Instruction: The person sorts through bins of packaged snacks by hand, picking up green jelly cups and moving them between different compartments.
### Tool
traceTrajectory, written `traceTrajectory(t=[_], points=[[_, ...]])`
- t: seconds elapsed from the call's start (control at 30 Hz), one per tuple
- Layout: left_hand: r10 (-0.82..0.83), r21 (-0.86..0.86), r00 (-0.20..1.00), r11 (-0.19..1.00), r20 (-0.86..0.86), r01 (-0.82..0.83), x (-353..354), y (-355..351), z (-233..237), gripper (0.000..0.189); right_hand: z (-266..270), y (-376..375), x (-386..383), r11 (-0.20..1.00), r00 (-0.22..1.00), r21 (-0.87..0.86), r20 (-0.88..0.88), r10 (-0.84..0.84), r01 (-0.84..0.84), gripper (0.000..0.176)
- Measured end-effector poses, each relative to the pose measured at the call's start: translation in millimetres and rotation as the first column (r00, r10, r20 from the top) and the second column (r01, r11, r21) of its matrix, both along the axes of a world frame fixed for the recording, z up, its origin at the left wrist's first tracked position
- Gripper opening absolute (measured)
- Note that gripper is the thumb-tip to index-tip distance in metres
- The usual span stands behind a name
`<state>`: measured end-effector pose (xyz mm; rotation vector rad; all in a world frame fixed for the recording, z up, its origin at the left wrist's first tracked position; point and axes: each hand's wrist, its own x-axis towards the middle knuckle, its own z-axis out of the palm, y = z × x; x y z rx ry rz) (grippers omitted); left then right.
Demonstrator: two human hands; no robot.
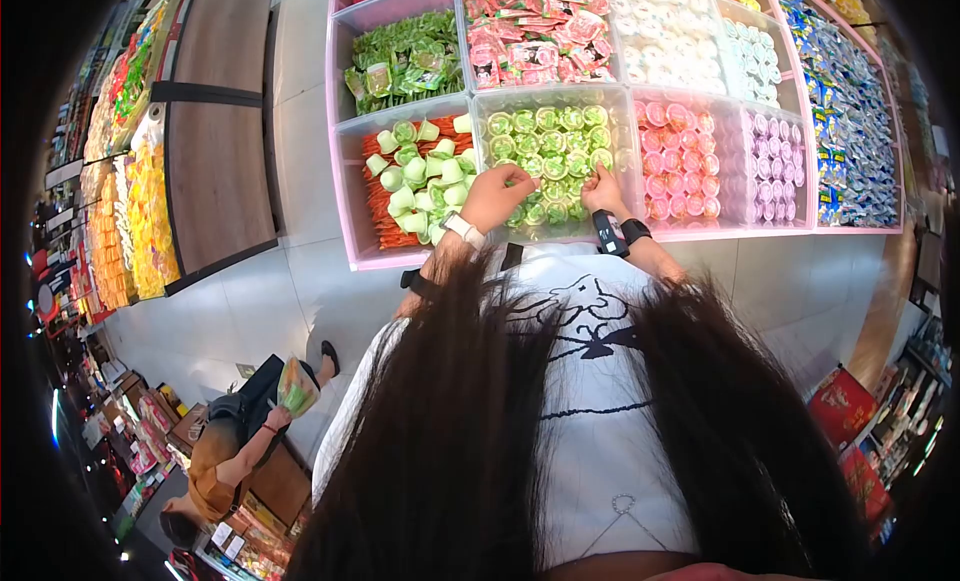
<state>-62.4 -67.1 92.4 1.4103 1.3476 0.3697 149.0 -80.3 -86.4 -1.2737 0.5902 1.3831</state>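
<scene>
Rows of green-lidded jelly cups (565, 139) stand in a clear-walled compartment in front of me. My left hand (503, 194) is over the left side of these rows, fingers curled together; what they hold, if anything, is hidden. On the right side, my right hand (603, 191) has its fingers closed at the near edge of a green-lidded jelly cup (601, 159). Loose pale green cups (425, 171) lie tumbled in the compartment to the left, many upside down, over orange-red packets (378, 199).
Pink-edged bin walls (345, 196) divide the display. Orange-red cups (680, 171) and purple cups (773, 166) fill compartments to the right. Green packets (405, 66) and pink packets (540, 36) lie behind. A person (215, 461) holding a bag is at lower left, near other shelves.
</scene>
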Motion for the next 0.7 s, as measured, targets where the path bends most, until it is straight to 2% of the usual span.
traceTrajectory(t=[0.17,0.27,0.33,0.37,0.43,0.47,0.5,0.57,0.6,0.7], points=[[0.056,0.048,0.996,0.997,0.065,-0.059,-8,0,-6,0.025,4,2,-1,0.999,1.000,-0.033,-0.023,0.001,-0.001,0.021],[0.243,0.117,0.969,0.962,0.052,-0.248,-27,6,1,0.020,12,1,1,0.999,0.995,-0.043,-0.102,-0.014,0.010,0.031],[0.384,0.219,0.911,0.886,0.149,-0.409,-56,13,-13,0.019,34,0,-3,0.995,0.990,-0.095,-0.132,-0.056,0.043,0.039],[0.426,0.294,0.904,0.860,0.040,-0.418,-71,17,-8,0.018,39,1,-4,0.988,0.985,-0.146,-0.157,-0.076,0.053,0.047],[0.463,0.343,0.843,0.866,-0.275,-0.364,-100,17,-3,0.025,48,0,-6,0.967,0.973,-0.246,-0.201,-0.116,0.065,0.066],[0.430,0.400,0.819,0.875,-0.380,-0.273,-119,16,-15,0.029,40,-3,-2,0.974,0.969,-0.219,-0.227,-0.102,0.051,0.073],[0.398,0.444,0.781,0.879,-0.482,-0.174,-136,15,-29,0.033,41,-4,-1,0.971,0.971,-0.238,-0.220,-0.093,0.039,0.070],[0.374,0.391,0.771,0.903,-0.516,-0.176,-157,18,-40,0.037,41,-6,0,0.962,0.975,-0.274,-0.207,-0.082,0.023,0.065],[0.359,0.364,0.767,0.915,-0.531,-0.177,-162,20,-45,0.039,40,-7,1,0.955,0.973,-0.297,-0.218,-0.081,0.013,0.053],[0.375,0.531,0.760,0.846,-0.532,-0.046,-154,38,-42,0.042,40,-13,2,0.966,0.944,-0.230,-0.326,0.041,-0.121,0.043]])
